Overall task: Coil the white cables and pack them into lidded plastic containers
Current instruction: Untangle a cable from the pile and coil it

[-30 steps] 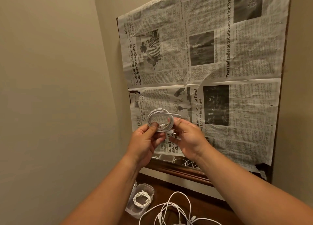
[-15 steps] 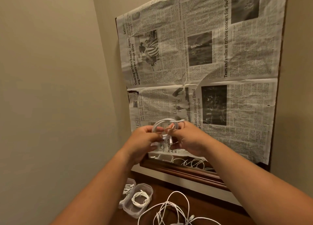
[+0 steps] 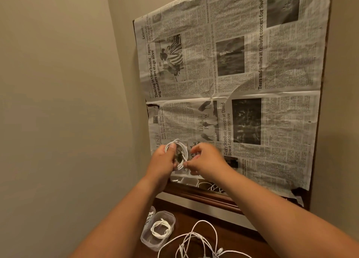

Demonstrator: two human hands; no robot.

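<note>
White, smooth cable is wound into a small round coil [image 3: 178,155] held up in front of the newspaper-covered board [image 3: 252,102], whose crinkled sheets are creased across the middle. The left hand [image 3: 164,163] closes its grip on the coil's left side, thumb pressed over the top strands; the right hand [image 3: 206,160] pinches the coil's lower right edge between thumb and fingertips, its other fingers curled and somewhat blurred. Half a second ago both hands were bunched together over the loop; now the right one has drawn aside and the coil shows more of its ring. Well below the grip, on the dark wooden worktop [image 3: 233,236], a clear, round-cornered plastic container [image 3: 147,240] holds another coiled white cable [image 3: 160,229], with a second container [image 3: 151,213] just behind it, touching the beige wall [image 3: 58,102]. Loose white cables [image 3: 196,240] sprawl in loops just right of the containers. Below the grip, the board's wooden lower edge [image 3: 204,194] reflects more cable.
</note>
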